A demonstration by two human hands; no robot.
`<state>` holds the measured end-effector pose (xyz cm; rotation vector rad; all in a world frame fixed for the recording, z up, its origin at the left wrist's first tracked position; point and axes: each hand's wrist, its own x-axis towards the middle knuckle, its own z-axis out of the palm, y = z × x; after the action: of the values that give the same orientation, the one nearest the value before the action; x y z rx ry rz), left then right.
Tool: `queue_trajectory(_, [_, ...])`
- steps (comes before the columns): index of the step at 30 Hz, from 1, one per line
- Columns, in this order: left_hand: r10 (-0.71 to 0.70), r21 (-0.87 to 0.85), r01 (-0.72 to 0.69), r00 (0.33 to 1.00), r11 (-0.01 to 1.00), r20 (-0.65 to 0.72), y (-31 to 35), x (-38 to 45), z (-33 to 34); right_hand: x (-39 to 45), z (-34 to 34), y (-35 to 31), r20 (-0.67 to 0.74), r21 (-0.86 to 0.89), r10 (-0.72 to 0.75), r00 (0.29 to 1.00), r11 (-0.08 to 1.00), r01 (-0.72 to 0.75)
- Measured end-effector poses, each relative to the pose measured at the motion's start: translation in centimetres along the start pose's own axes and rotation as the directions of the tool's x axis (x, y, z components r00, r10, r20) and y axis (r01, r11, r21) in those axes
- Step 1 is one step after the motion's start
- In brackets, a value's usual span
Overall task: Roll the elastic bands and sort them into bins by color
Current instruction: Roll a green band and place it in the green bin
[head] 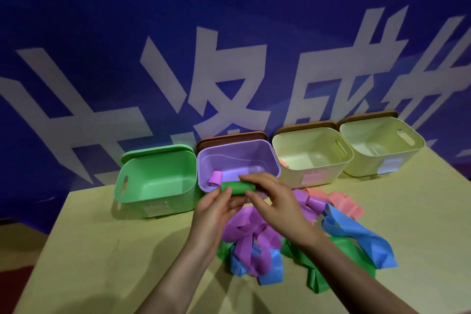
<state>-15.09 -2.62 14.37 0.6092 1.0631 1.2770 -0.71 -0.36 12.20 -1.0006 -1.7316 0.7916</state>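
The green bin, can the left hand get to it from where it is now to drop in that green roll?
Probably yes. The left hand holds the green roll together with the right hand, just right of the green bin. The bin is open on top and nothing lies between it and the hand.

A pale yellow tabletop fills the lower part of the frame, its back edge running from left of centre up toward the right. Behind it, across the whole upper half, hangs a deep blue backdrop printed with large white characters, cut off at both sides of the frame. In the lower left corner, beside the table's left edge, lies a yellowish strip of floor, and below it a dark red patch. At the far right edge, beyond the table's corner, a small dark area shows, too dim to make out
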Motion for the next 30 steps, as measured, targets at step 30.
queue_trajectory(30, [0.116,-0.008,-0.116,0.992,0.993,-0.04,3.1,-0.5,-5.4,6.0,3.6,-4.1,0.339,0.105,0.201,0.919,0.963,-0.249])
